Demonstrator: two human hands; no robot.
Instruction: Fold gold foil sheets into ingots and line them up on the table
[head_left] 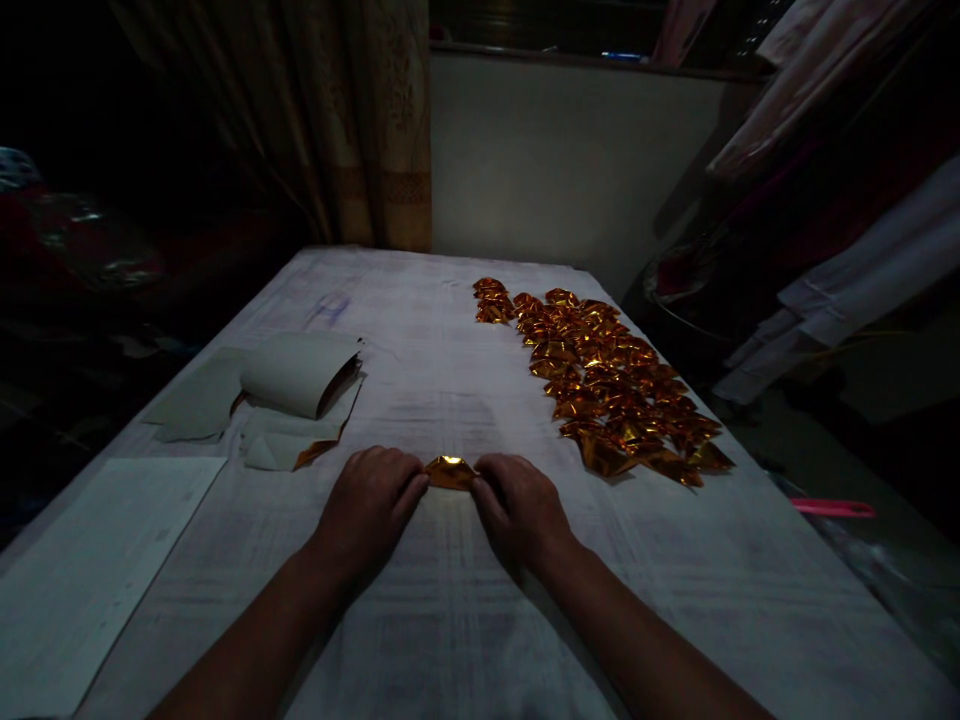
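Observation:
A folded piece of shiny gold foil paper lies between my two hands, low over the cloth-covered table. My left hand pinches its left end between thumb and fingers. The right end is pinched the same way by my right hand. Only the middle of the foil paper shows; its tips are hidden by my fingers. Rows of similar folded gold foil pieces cover the right side of the table, with a small stack of them farther back.
Left of my hands lie loose sheets with pale backs and gold faces, one curled over. A white sheet rests at the near left. Behind the table are a curtain and a wall. Clothes hang at the right.

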